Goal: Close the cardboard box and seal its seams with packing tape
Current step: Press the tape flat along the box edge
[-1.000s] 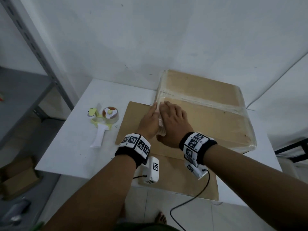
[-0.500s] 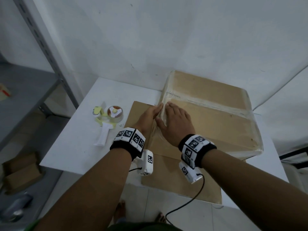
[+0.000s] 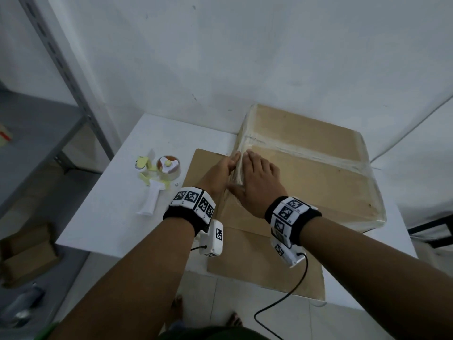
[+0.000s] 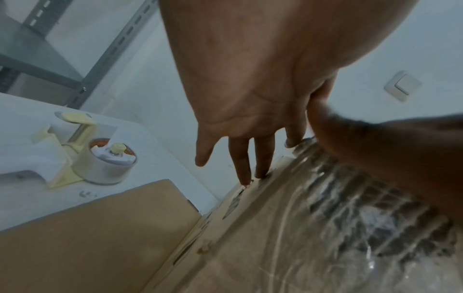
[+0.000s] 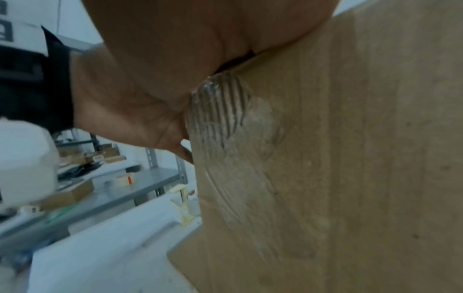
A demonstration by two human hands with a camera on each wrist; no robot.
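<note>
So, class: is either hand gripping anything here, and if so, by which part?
Nothing is gripped. The left hand and right hand lie flat with straight fingers, pressing clear packing tape along the left edge of the brown cardboard box.

No text, brand or number is readable. The wristbands (image 3: 193,200) carry only black-and-white square code patterns, and the dark marks on the box (image 4: 235,200) side are too blurred.

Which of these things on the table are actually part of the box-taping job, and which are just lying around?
Part of the job:
cardboard box
clear tape
tape dispenser
left hand
right hand

Just lying about:
flat cardboard sheet
metal shelf
small boxes
</note>
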